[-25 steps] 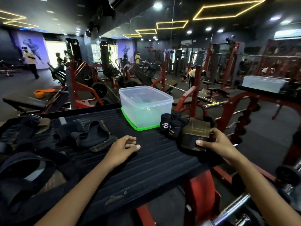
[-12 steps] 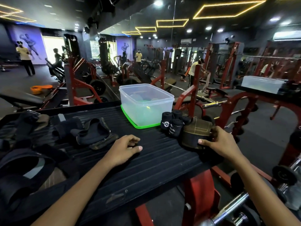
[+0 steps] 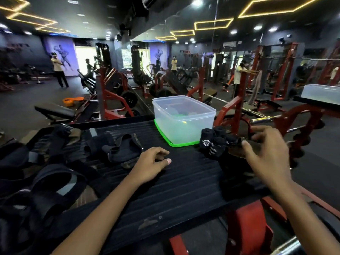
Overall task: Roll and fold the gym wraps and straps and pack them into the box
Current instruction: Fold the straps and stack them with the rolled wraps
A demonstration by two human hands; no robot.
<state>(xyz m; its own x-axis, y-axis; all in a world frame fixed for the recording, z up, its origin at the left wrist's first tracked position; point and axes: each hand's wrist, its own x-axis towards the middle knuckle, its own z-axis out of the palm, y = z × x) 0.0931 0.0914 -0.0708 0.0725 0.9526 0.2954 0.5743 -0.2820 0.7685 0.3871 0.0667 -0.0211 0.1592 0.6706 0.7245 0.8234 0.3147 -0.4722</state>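
A clear plastic box point(image 3: 184, 126) stands open on its green lid point(image 3: 176, 144) at the far edge of the black ribbed platform point(image 3: 184, 184). Right of it stand several rolled black wraps point(image 3: 211, 142). A folded brownish strap point(image 3: 236, 151) lies beside them. My right hand point(image 3: 266, 155) is lifted over this strap with fingers spread and the thumb tip at its edge. My left hand point(image 3: 149, 164) rests on the platform with loosely curled fingers and holds nothing. Loose black grips point(image 3: 123, 150) lie just left of it.
More unrolled black straps and belts point(image 3: 46, 183) are heaped on the platform's left side. Red machine frames point(image 3: 237, 111) rise behind and right of the platform. A second clear box point(image 3: 322, 93) sits on a bench far right. People stand in the gym beyond.
My right hand has lifted off the brownish strap and spread its fingers. The left hand has stayed in place on the platform. The view has shifted slightly.
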